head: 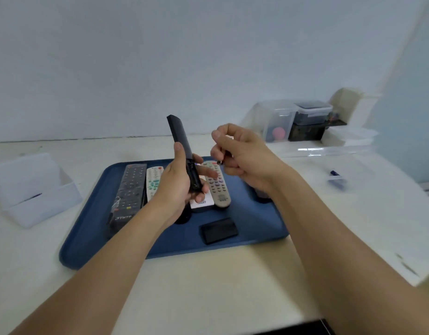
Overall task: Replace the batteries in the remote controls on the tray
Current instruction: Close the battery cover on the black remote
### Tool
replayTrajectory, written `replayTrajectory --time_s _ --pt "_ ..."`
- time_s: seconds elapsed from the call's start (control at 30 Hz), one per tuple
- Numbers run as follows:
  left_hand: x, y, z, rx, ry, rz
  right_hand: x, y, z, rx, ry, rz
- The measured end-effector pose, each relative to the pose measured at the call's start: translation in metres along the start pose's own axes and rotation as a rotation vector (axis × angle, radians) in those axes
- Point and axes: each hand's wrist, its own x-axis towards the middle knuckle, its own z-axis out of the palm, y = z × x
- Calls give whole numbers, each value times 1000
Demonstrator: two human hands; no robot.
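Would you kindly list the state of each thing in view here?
black remote: upright in left hand, battery bay open
battery: pinched in right hand
battery cover: off, lying on tray
grey remote: face up on tray
long black remote: face up on tray

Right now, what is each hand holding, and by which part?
Left hand grips the black remote round its lower end, by the open battery bay. Right hand pinches a small dark item, probably a battery, along its length.
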Motion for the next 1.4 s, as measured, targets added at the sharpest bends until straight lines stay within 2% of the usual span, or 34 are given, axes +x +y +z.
replayTrajectory --time_s 0.27,0.37,0.6,0.73,0.87,0.97,1.07,1.3,1.4 --pt "-17 -8 12 90 -210 92 -58 -14 -72 -1340 -48 -27" --pt "-18 -9 14 129 -234 105 -74 -18 -105 -1505 24 -12" --pt "-18 -12 7 149 -218 112 -88 -9 -129 -1725 35 -105" --pt "-17 -12 4 151 -205 121 -107 1 -134 -1771 27 -293" --pt "-17 -13 6 142 -217 112 -121 6 -157 -1740 94 -337" --pt "-17 -12 7 145 -224 111 -118 1 -173 -1664 188 -255" --pt "-17 -12 7 145 -219 108 -102 0 -186 -1418 284 -146" --pt "-17 -12 6 151 -209 103 -59 -5 -204 -946 249 155" --pt "-17 -13 5 161 -210 95 -50 -4 -209 -909 271 204"
